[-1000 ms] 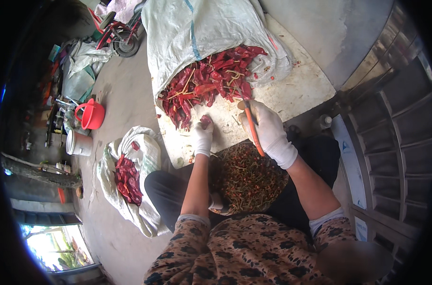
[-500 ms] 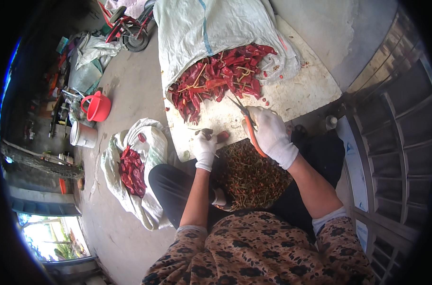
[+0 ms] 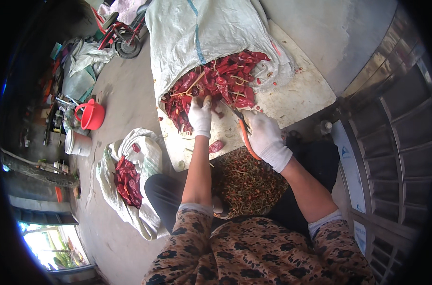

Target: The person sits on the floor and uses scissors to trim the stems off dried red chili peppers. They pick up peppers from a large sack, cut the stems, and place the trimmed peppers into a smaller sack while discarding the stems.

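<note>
My left hand (image 3: 200, 118), in a white glove soiled at the fingertips, reaches into the pile of dried red peppers (image 3: 235, 76). Thumb and fingers are bent around a pepper at the near edge of the pile; the fingertips partly hide it. My right hand (image 3: 264, 135), gloved too, is closed on orange-handled scissors (image 3: 247, 135). Their dark blades point up and left toward the peppers, right of my left hand. The pile spills from the mouth of a white woven sack (image 3: 178, 38) onto a pale board (image 3: 292, 107). One loose pepper (image 3: 216, 146) lies near the board's front edge.
Below the board, between my legs, lies a heap of cut stems (image 3: 249, 185). A smaller white sack (image 3: 152, 164) with red peppers stands on the floor at left. Beyond it are a white bucket (image 3: 78, 143) and a red bucket (image 3: 92, 115). A metal-framed door (image 3: 391, 156) is at right.
My left hand has moved forward to the pepper pile. The pepper that was beside its fingers now lies alone on the board. The right hand still holds the scissors, its blades now nearer the pile.
</note>
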The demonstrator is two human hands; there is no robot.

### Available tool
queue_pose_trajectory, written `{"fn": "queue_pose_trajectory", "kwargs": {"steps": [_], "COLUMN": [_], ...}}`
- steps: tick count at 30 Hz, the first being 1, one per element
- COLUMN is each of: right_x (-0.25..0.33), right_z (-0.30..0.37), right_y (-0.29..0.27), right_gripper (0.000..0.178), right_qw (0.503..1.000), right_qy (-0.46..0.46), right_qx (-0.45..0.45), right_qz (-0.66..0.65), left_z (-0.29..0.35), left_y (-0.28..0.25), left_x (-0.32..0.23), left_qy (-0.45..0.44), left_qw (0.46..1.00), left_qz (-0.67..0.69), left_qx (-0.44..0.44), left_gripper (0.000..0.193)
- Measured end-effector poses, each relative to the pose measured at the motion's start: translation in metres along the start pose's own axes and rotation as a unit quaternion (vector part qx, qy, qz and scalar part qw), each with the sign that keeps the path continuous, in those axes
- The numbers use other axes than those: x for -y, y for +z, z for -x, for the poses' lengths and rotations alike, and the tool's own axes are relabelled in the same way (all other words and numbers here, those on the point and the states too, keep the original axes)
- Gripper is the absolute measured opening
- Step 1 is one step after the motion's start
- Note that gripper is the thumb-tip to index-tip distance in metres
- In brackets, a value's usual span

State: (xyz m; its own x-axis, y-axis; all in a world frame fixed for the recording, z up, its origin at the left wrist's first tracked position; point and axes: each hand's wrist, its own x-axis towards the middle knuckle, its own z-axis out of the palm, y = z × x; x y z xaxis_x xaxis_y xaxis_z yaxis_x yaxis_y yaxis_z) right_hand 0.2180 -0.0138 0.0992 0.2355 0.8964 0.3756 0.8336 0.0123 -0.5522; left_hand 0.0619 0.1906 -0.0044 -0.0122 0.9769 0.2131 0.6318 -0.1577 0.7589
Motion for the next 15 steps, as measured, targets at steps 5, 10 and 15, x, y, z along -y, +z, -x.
{"fn": "queue_pose_trajectory", "kwargs": {"steps": [5,10,15], "right_x": [-0.001,0.005,0.015], "right_z": [0.002,0.011,0.021], "right_y": [-0.005,0.004,0.015], "right_gripper": [0.024,0.02,0.017], "right_qw": [0.998,0.987,0.979], "right_qy": [0.013,-0.009,-0.024], "right_qx": [0.056,0.14,0.175], "right_qz": [0.014,0.082,0.106], "left_z": [0.049,0.085,0.103], "left_y": [-0.032,-0.084,-0.113], "left_x": [0.047,0.017,-0.04], "left_qy": [-0.038,0.125,0.134], "left_qw": [0.988,0.986,0.99], "left_qz": [0.125,0.016,-0.03], "left_qx": [0.082,0.106,0.043], "left_gripper": [0.018,0.065,0.062]}}
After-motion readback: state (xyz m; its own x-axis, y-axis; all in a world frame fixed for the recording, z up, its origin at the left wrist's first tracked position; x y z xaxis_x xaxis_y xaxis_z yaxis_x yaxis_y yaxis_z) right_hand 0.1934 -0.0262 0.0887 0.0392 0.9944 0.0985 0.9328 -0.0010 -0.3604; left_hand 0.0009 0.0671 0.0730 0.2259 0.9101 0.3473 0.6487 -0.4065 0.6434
